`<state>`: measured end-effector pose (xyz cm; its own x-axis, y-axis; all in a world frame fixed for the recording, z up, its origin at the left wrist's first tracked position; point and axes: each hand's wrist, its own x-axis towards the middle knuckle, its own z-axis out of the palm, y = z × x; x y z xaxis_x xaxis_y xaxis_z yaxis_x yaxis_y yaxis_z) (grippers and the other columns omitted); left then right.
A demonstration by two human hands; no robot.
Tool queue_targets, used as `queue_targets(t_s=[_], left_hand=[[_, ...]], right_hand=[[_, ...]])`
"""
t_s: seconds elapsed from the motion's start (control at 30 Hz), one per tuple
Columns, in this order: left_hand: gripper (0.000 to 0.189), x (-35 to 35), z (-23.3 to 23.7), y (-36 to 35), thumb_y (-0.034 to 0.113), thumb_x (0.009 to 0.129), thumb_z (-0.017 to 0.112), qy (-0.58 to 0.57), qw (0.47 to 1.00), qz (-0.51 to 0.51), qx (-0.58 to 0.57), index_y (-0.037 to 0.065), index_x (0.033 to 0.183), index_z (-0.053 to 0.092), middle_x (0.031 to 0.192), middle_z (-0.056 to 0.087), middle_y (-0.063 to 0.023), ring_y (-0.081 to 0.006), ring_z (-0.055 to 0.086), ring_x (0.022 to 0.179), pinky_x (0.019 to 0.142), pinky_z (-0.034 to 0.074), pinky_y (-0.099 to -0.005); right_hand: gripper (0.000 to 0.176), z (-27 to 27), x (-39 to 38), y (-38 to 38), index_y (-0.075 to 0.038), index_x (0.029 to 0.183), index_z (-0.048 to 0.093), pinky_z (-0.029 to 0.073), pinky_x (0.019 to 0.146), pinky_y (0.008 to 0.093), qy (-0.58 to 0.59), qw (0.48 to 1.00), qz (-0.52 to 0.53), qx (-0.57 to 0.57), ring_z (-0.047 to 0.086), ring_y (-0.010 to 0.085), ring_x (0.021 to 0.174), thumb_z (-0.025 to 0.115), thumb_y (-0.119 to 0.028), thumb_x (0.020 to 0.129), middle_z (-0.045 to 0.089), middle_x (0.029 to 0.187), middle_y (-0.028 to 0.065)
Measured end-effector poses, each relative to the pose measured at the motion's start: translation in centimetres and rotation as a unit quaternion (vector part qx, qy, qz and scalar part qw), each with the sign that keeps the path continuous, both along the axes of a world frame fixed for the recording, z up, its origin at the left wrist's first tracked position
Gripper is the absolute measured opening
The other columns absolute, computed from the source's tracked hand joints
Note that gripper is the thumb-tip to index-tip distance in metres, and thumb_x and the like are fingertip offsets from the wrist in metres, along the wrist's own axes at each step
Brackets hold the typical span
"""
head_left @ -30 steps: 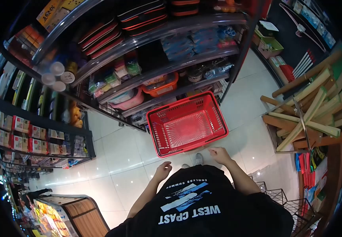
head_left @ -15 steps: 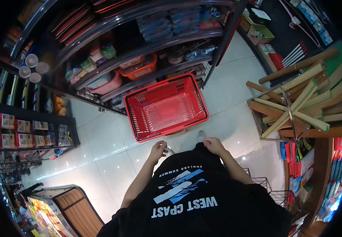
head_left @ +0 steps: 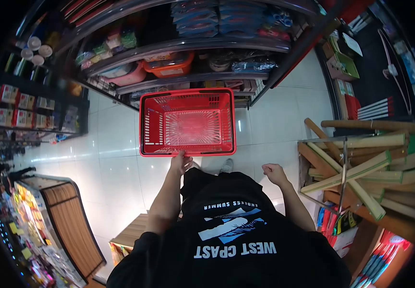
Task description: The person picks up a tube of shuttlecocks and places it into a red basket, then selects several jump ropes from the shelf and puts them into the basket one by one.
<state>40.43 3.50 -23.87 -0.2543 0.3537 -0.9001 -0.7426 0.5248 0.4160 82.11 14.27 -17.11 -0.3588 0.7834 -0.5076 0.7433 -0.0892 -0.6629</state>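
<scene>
A red plastic shopping basket (head_left: 187, 152) with slotted sides and dark handles along its rim is in front of my body, with nothing inside. My left hand (head_left: 182, 164) is at its near rim, fingers curled against the edge; the fingertips are partly hidden. Off to the right of the basket, my right hand (head_left: 275, 174) hangs apart from it with fingers loosely curled in and nothing visible in them.
A store shelf (head_left: 183, 48) with packaged goods and an orange tub (head_left: 169, 67) stands beyond the basket. Green-edged wooden boards (head_left: 356, 173) stick out of a bin at right. At lower left is a wood-slatted display stand (head_left: 66, 211). Pale floor tiles (head_left: 116, 139) lie between.
The view has turned, so the shelf and basket now look level. My left hand has gone from just short of the basket to its near rim. My right hand is farther from the basket.
</scene>
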Motion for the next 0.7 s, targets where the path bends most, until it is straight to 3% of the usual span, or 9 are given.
queue_targets(t_s=[0.07, 0.17, 0.2, 0.33, 0.47, 0.5, 0.57, 0.6, 0.7], left_hand=[[0.024, 0.3, 0.4, 0.3, 0.028, 0.096, 0.049, -0.001, 1.0, 0.025, 0.004, 0.008, 0.111, 0.05, 0.101, 0.061, -0.0117, -0.0254, 0.063, 0.089, 0.076, 0.05, -0.0403], [0.023, 0.2, -0.4, 0.0, 0.027, 0.097, 0.048, 0.001, 0.999, 0.026, 0.019, 0.009, 0.11, 0.05, 0.1, 0.062, -0.0106, -0.0254, 0.063, 0.088, 0.076, 0.049, -0.0396], [0.019, 0.3, -0.2, -0.1, 0.023, 0.092, 0.053, 0.009, 0.998, 0.047, 0.027, 0.005, 0.099, 0.053, 0.085, 0.059, -0.0099, -0.0264, 0.065, 0.081, 0.075, 0.053, -0.043], [0.019, 0.6, 0.0, -0.5, 0.024, 0.094, 0.052, 0.022, 0.999, 0.03, 0.027, 0.007, 0.102, 0.053, 0.089, 0.06, -0.0078, -0.0252, 0.065, 0.084, 0.074, 0.052, -0.043], [0.046, 0.6, -0.8, -1.6, 0.044, 0.089, 0.061, 0.024, 0.999, -0.022, 0.033, 0.01, 0.118, 0.049, 0.1, 0.063, -0.0079, -0.0254, 0.065, 0.087, 0.071, 0.052, -0.0438], [0.059, 0.6, -0.4, -1.9, 0.053, 0.085, 0.063, 0.029, 0.997, -0.046, 0.046, 0.01, 0.122, 0.047, 0.106, 0.063, -0.0099, -0.0276, 0.064, 0.091, 0.073, 0.052, -0.0453], [0.085, 0.1, -0.4, -2.4, 0.066, 0.077, 0.065, 0.01, 0.996, -0.082, 0.021, 0.004, 0.129, 0.038, 0.117, 0.057, -0.0186, -0.0305, 0.064, 0.095, 0.077, 0.051, -0.047], [0.091, -0.1, 0.3, -2.5, 0.067, 0.077, 0.063, 0.006, 0.993, -0.12, 0.018, 0.003, 0.134, 0.033, 0.119, 0.056, -0.0204, -0.0305, 0.064, 0.095, 0.077, 0.051, -0.0464], [0.089, -0.6, 3.1, -2.6, 0.066, 0.079, 0.062, 0.046, 0.965, -0.256, -0.032, 0.0, 0.134, 0.041, 0.116, 0.059, -0.0182, -0.0269, 0.065, 0.093, 0.073, 0.052, -0.0411]], right_hand=[[0.026, -0.3, 0.2, 1.0, 0.0, 0.102, 0.068, 0.053, 0.071, 0.0297, -0.009, 1.0, 0.026, -0.001, 0.069, 0.0177, 0.076, 0.059, -0.021, 0.09, 0.07, 0.081, 0.0118], [0.025, -1.6, -0.4, 2.0, 0.0, 0.102, 0.068, 0.053, 0.071, 0.0296, 0.04, 0.999, 0.015, 0.002, 0.068, 0.0174, 0.075, 0.059, -0.02, 0.09, 0.07, 0.081, 0.0112], [0.025, -1.5, -1.2, 2.2, 0.001, 0.102, 0.068, 0.053, 0.07, 0.0295, 0.041, 0.999, 0.015, -0.006, 0.068, 0.0172, 0.075, 0.058, -0.018, 0.09, 0.07, 0.081, 0.011], [0.023, -2.0, -3.5, 2.1, 0.0, 0.102, 0.068, 0.053, 0.07, 0.029, 0.04, 0.999, 0.023, -0.019, 0.068, 0.0169, 0.076, 0.056, -0.015, 0.091, 0.07, 0.083, 0.0103], [0.02, -1.3, -4.1, 2.1, -0.001, 0.103, 0.068, 0.054, 0.07, 0.0293, 0.059, 0.996, 0.066, -0.008, 0.068, 0.0159, 0.076, 0.057, -0.01, 0.089, 0.07, 0.085, 0.0103], [0.019, -0.2, -4.4, 2.5, -0.002, 0.102, 0.069, 0.054, 0.072, 0.0292, 0.05, 0.995, 0.069, 0.05, 0.068, 0.0161, 0.076, 0.058, -0.009, 0.088, 0.07, 0.084, 0.011], [0.021, 1.5, -5.2, 4.3, -0.001, 0.104, 0.068, 0.053, 0.073, 0.0285, 0.031, 0.998, 0.012, 0.047, 0.068, 0.0153, 0.077, 0.057, -0.01, 0.089, 0.07, 0.085, 0.0093], [0.021, 2.0, -5.1, 5.6, -0.001, 0.104, 0.068, 0.053, 0.073, 0.0285, 0.031, 0.998, 0.0, 0.056, 0.068, 0.0153, 0.077, 0.057, -0.01, 0.089, 0.07, 0.085, 0.0093], [0.025, 4.9, -6.1, 11.2, 0.001, 0.108, 0.066, 0.05, 0.073, 0.0254, 0.128, 0.981, -0.07, 0.128, 0.064, 0.0111, 0.08, 0.056, -0.015, 0.093, 0.069, 0.088, 0.0064]])
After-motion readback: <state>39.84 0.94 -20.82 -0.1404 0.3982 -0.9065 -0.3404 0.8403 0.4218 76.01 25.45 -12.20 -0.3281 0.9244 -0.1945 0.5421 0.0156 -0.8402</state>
